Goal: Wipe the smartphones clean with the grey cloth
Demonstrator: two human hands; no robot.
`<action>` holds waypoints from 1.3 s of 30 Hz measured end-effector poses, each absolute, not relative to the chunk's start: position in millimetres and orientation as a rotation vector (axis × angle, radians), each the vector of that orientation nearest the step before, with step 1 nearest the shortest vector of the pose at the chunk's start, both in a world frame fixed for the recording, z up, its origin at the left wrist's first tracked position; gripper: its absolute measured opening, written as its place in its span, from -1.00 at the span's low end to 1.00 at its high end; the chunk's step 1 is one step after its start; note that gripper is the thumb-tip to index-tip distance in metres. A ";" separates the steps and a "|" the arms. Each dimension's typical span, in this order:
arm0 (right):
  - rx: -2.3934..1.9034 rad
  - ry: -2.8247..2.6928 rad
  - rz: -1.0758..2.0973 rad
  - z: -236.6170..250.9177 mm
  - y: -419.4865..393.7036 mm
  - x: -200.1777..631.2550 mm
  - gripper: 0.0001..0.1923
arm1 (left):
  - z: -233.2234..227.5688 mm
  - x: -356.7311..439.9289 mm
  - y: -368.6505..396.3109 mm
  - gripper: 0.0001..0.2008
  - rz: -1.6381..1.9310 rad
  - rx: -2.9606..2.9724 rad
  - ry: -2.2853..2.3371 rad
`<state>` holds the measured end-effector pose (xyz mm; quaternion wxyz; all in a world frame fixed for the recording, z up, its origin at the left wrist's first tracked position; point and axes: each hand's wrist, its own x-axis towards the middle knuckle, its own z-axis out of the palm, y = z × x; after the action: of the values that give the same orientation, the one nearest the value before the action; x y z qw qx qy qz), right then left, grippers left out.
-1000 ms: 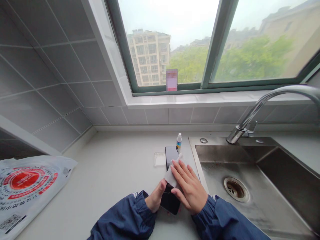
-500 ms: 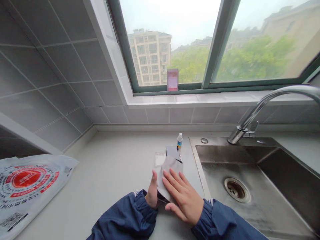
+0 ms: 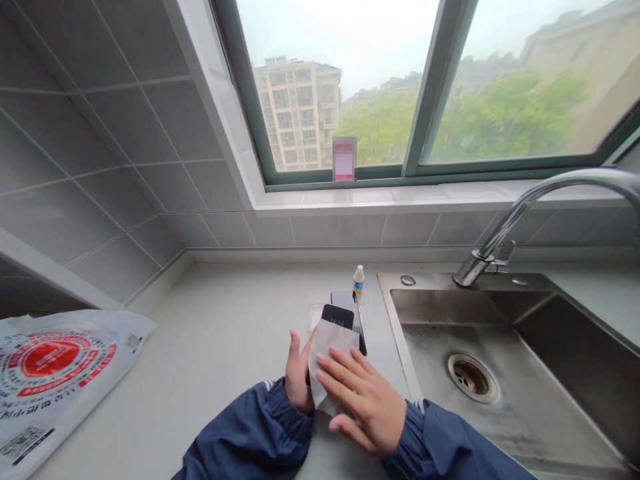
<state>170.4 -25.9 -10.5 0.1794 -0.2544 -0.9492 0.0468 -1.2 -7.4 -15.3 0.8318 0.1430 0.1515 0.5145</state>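
Note:
A dark smartphone [image 3: 338, 316] is tilted up over the counter, its lit upper screen showing a clock. My left hand [image 3: 299, 377] supports it from the left, thumb raised and fingers mostly hidden beneath. A thin light-grey cloth [image 3: 327, 343] covers the lower screen. Flat on that cloth lies my right hand [image 3: 367, 400], fingers stretched out and slightly apart. Behind the phone, another flat phone-like device [image 3: 345, 298] with a pale surface and dark edge rests on the counter. Beside it are a clear case or tray [image 3: 316, 315] and a small white-capped bottle [image 3: 359, 280].
A steel sink [image 3: 400, 347] with a chrome faucet [image 3: 505, 223] is to the right. On the left, a white plastic bag with red print [image 3: 75, 360] lies on the pale counter [image 3: 225, 333]. A window [image 3: 345, 87] stands behind.
The cloth and right hand have slid down toward me, uncovering the phone's upper screen with its clock. My left hand has shifted slightly left.

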 end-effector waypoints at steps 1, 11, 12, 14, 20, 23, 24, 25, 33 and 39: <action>-0.752 -2.664 0.108 -10.6 -24.0 172.2 -0.33 | -17.2 -1.3 -7.8 -0.21 1.085 0.327 0.307; -1.078 -2.404 -0.084 -24.0 -8.1 184.6 -0.33 | -26.0 7.5 -13.6 -0.20 0.926 0.692 0.272; -1.093 -2.384 -0.081 -24.8 -7.7 184.4 -0.33 | -25.2 7.3 -14.6 -0.19 0.895 0.725 0.287; -1.113 -2.359 -0.062 -25.2 -8.0 183.4 -0.32 | -24.0 6.5 -16.2 -0.19 0.829 0.765 0.323; -1.084 -2.387 -0.048 -24.4 -11.5 179.5 -0.31 | -28.2 8.5 -15.3 -0.28 0.933 0.768 0.326; -1.044 -2.458 -0.044 -26.2 -13.0 177.6 -0.29 | -34.4 10.4 -12.7 -0.35 1.039 0.714 0.259; -1.027 -2.483 -0.038 -26.9 -13.5 176.8 -0.29 | -36.5 10.4 -12.0 -0.37 1.052 0.680 0.239; -1.013 -2.505 -0.030 -27.4 -14.1 176.0 -0.28 | -38.5 10.1 -11.5 -0.39 1.061 0.642 0.222; -0.901 -2.659 0.132 -17.0 -24.6 168.7 -0.25 | -38.2 4.1 -10.9 -0.33 1.026 0.372 0.231; -0.784 -2.692 0.259 -11.2 -36.0 159.7 -0.27 | -25.5 -1.7 -8.4 -0.15 0.979 0.252 0.328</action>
<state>159.7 -36.0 -11.2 0.1619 -0.2749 -0.9434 0.0908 -1.7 -8.4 -25.5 0.8621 0.1201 0.1565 0.4667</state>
